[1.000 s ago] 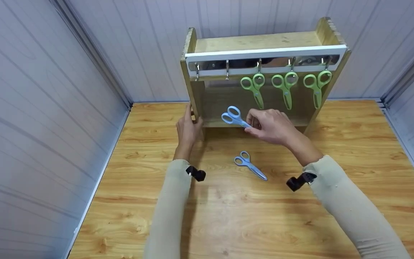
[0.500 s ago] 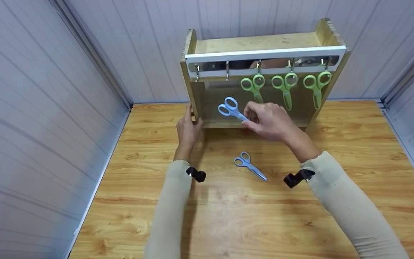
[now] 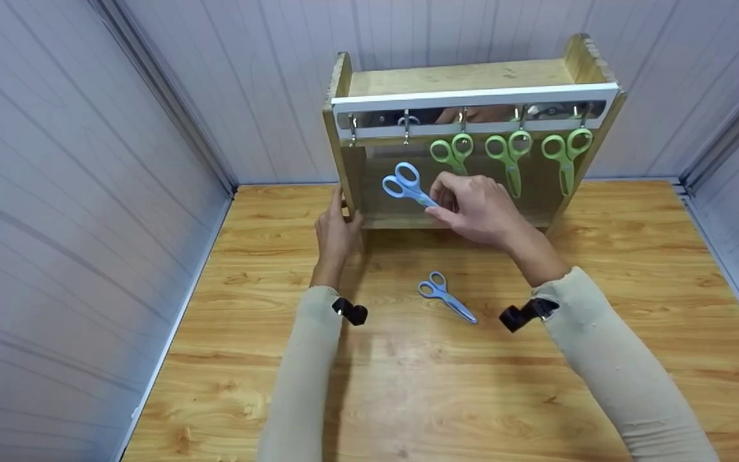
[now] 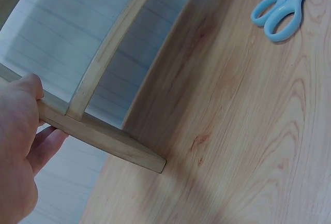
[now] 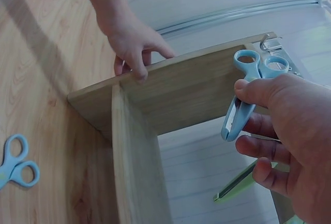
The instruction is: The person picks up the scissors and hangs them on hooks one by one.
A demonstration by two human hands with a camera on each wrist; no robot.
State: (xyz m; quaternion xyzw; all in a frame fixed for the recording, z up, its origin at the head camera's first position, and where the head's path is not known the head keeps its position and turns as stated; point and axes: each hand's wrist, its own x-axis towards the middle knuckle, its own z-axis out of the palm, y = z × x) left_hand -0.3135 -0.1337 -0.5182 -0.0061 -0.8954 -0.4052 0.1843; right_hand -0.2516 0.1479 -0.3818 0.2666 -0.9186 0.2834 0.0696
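Observation:
My right hand pinches a pair of blue scissors by the blades, handle loops pointing up and left, in front of the wooden rack. In the right wrist view, thumb and fingers close on those scissors just below the loops. My left hand grips the rack's left side panel; in the left wrist view its fingers wrap the panel's edge. Three green scissors hang by their loops from hooks on the right. Two hooks on the left, one of them a metal hook, carry nothing.
A second pair of blue scissors lies on the wood-grain table in front of the rack. Pale panel walls stand behind and on both sides.
The right hand has moved up and slightly left with the blue scissors, bringing their loops closer to the hooks. The left hand stays on the side panel.

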